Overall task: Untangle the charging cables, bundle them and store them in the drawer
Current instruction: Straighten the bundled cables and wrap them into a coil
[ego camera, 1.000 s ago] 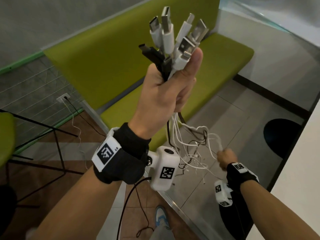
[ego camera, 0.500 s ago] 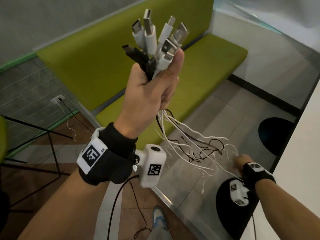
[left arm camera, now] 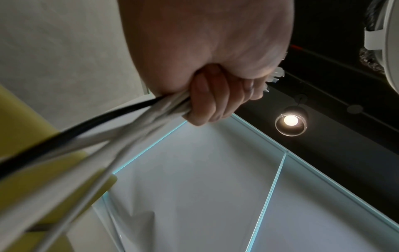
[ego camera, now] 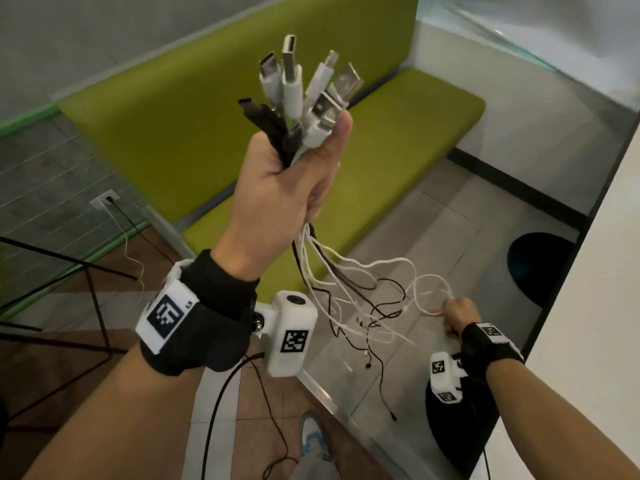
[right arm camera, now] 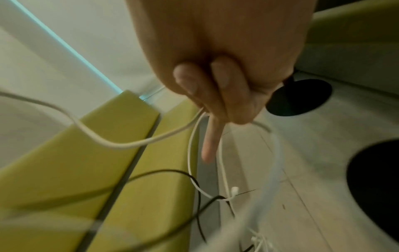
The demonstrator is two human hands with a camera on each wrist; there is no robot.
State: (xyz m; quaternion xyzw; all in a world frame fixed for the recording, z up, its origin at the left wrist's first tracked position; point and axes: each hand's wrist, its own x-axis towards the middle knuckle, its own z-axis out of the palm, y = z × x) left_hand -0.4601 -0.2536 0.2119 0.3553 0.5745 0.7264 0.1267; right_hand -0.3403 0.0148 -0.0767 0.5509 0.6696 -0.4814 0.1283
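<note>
My left hand [ego camera: 294, 174] is raised in front of me and grips a bunch of white and black charging cables just below their plugs [ego camera: 304, 95], which fan out upward. Its curled fingers [left arm camera: 207, 102] wrap the cords. The loose cords [ego camera: 363, 292] hang down from the fist in a tangle of loops. Lower right, my right hand [ego camera: 457, 313] pinches a white cord loop [right arm camera: 194, 129] from that tangle, with one finger [right arm camera: 209, 145] stretched out through the loop. No drawer is in view.
A green upholstered bench [ego camera: 277, 109] runs behind the hands. A glass tabletop [ego camera: 433, 237] lies below them, with black round stool seats [ego camera: 540, 268] seen through it. A white surface [ego camera: 595, 271] borders the right. A black-framed table [ego camera: 69, 271] stands left; my shoe [ego camera: 313, 438] is below.
My right hand has pulled the white cord out to the right and a little upward, drawing loops from the tangle. The left hand stays raised with the plugs, shifting slightly.
</note>
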